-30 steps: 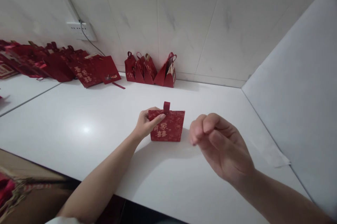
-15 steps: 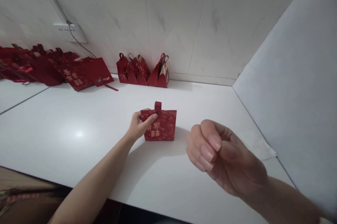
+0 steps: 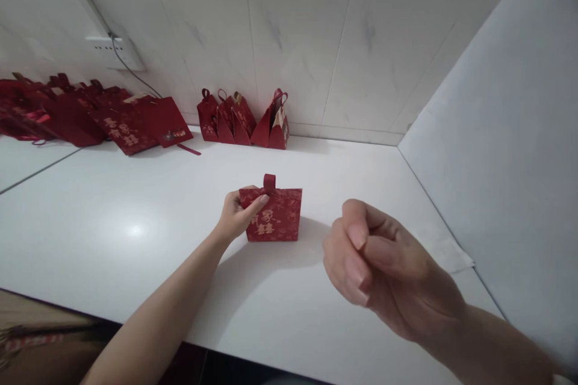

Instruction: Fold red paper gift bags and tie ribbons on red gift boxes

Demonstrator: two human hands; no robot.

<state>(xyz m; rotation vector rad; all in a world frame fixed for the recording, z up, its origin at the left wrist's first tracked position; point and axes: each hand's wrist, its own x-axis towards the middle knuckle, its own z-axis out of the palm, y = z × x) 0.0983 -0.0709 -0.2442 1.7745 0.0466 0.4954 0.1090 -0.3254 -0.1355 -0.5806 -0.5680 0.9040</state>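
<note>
My left hand (image 3: 239,216) grips a small red gift box (image 3: 282,216) at its upper left, the thumb across the front and the other fingers behind. The box stands upright on the white table, with gold Chinese characters on its front and a folded ribbon loop (image 3: 270,182) at the top. To the right of the box, closer to the camera, my right hand (image 3: 388,270) is raised over the table. Its fingers are curled in and the thumb meets the index finger; nothing shows between them. It does not touch the box.
Against the tiled wall stands a row of folded red gift boxes (image 3: 244,123) with ribbon loops. Further left lies a pile of flat red box pieces (image 3: 130,126), below a power socket (image 3: 115,52) with a cable. A white panel (image 3: 497,150) borders the table on the right.
The fingers of my right hand have curled in more tightly, and its index finger has shifted slightly left. My left hand keeps its hold on the gift box; the view has shifted slightly.
</note>
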